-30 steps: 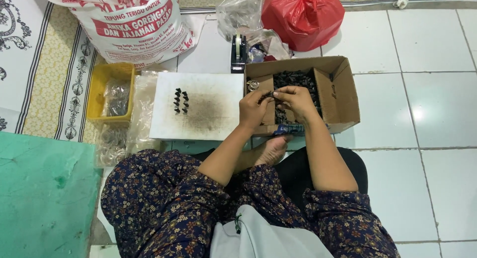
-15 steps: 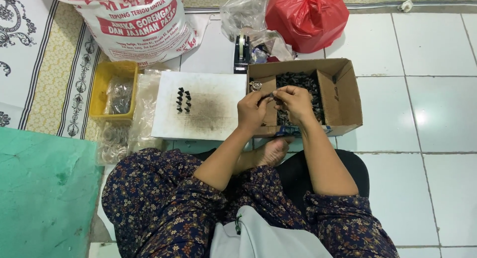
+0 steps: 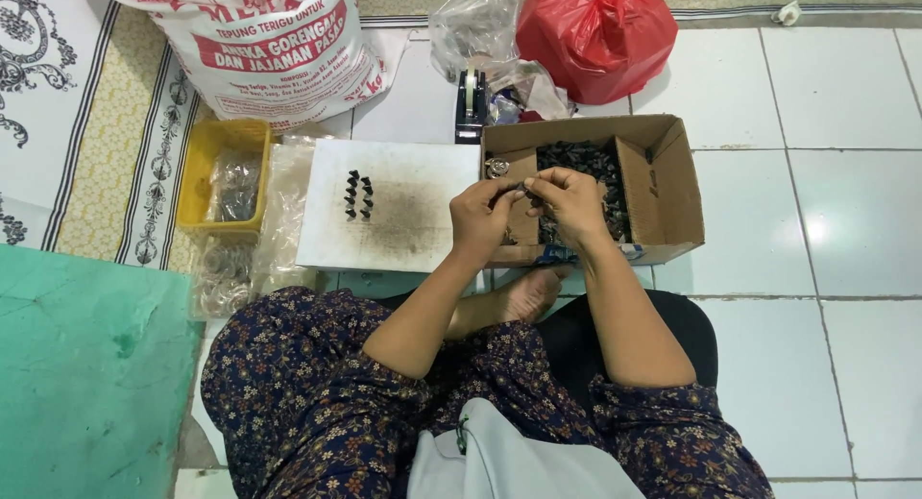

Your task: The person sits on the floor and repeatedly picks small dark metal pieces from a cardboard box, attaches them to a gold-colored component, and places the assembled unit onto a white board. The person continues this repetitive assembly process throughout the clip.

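Left hand: the left hand [image 3: 480, 219] is curled, fingers bent inward, its fingertips pinching a small dark piece [image 3: 520, 186] that both hands share.
Right hand: the right hand [image 3: 570, 203] is also curled, thumb and forefinger meeting the left fingertips on the same piece; the other fingers are folded loosely.
Held piece: small, dark and mostly hidden by the fingertips; its shape cannot be told. It sits over the left part of the cardboard box [image 3: 672, 187], above the near edge.
Box contents: a heap of small black parts [image 3: 576, 161] fills the middle compartment; a round metallic item [image 3: 497, 167] lies in the left compartment.
White board: a white board [image 3: 389, 206] lies just left of the box, touching it, with two short rows of black parts [image 3: 358, 194] on it and a grey smudge at its centre.
Yellow tray: a yellow tray [image 3: 197, 158] further left holds clear plastic bags.
Far side: a tape dispenser [image 3: 470, 103], a red plastic bag [image 3: 595, 28] and a large printed sack [image 3: 259, 38].
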